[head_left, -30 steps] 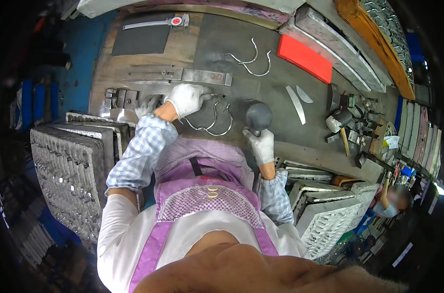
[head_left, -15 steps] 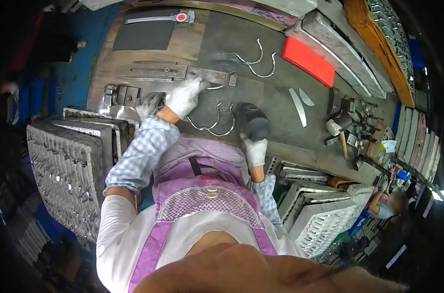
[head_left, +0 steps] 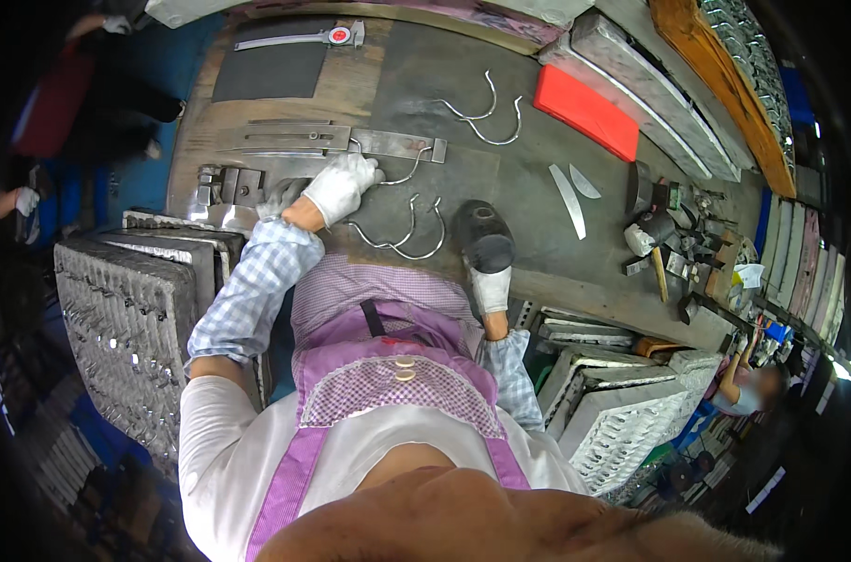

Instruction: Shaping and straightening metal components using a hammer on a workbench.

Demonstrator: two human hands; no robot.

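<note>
My left hand [head_left: 343,189], in a white glove, is closed on a bent metal wire [head_left: 411,170] that curves out to its right. This wire lies at the near edge of a flat metal gauge bar [head_left: 378,142]. A second wire, bent into a double curve [head_left: 411,251], rests on the bench between my hands. At its right, my gloved right hand [head_left: 490,288] is closed beneath a black rounded mallet [head_left: 486,239]; the mallet's handle is hidden. Another bent wire [head_left: 486,117] lies farther back.
A red block [head_left: 587,110] lies at the back right, near two pale curved blades [head_left: 569,201]. A dial caliper [head_left: 299,37] rests at the far left. Metal blocks [head_left: 230,185] stand left of my left hand. Tools, including a wooden-handled hammer [head_left: 658,272], crowd the right end.
My left hand has drawn slightly left and nearer, uncovering more of the gauge bar and the wire it holds. The mallet in my right hand has tilted and shifted a little left.
</note>
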